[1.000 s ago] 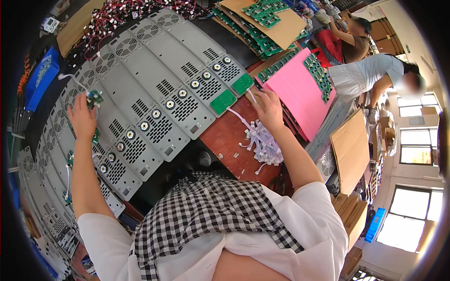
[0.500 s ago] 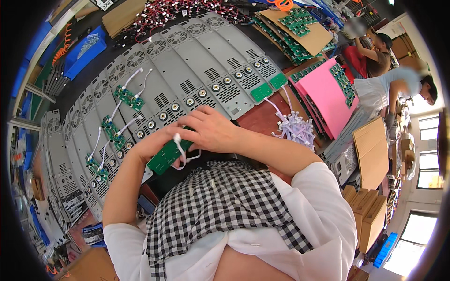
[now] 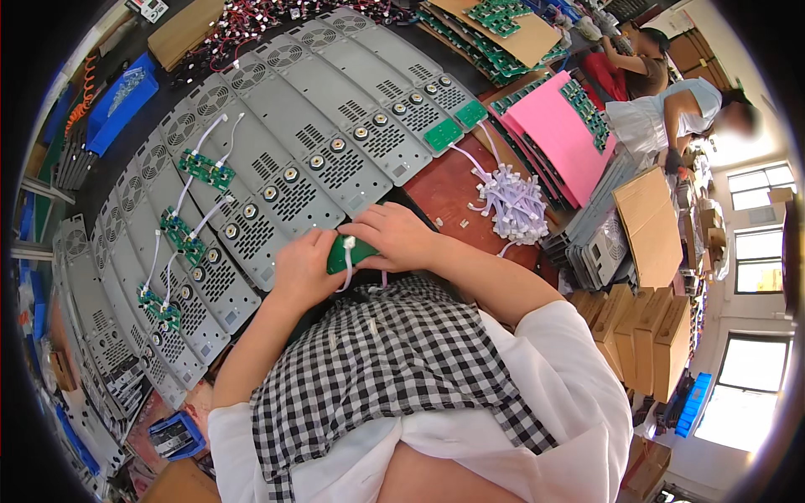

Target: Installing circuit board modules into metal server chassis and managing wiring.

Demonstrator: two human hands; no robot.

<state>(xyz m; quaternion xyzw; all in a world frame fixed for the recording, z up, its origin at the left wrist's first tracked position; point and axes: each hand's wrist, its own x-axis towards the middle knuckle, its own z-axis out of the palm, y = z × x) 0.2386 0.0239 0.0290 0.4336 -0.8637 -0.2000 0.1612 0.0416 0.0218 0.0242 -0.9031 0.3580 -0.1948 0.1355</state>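
Workroom: daylight is coming through windows on the right, where a co-worker in a pale blue top and another in brown are showing beyond the stacks.
Grey panels: slatted metal panels are lying side by side over the dark bench, their ends facing the person.
Left hand: the left hand is gripping one end of a green board, fingers bent around its edge.
Right hand: the right hand is grasping the same board from the other side and covering part of it.
Held board: it is resting between both hands, close to the checked apron; a white connector is showing on its face, with a white cable hanging down. Whether the connector is fully seated, the view is not telling.
Done, by judgement: three boards, an upper, a middle and a lower, are lying on the left panels, already carrying white cables.
Left, by judgement: the held board is looking unfinished. Two green boards are waiting at the panels' right end, cables trailing from them, and a heap of white cables is lying on the red surface, apparently unused.
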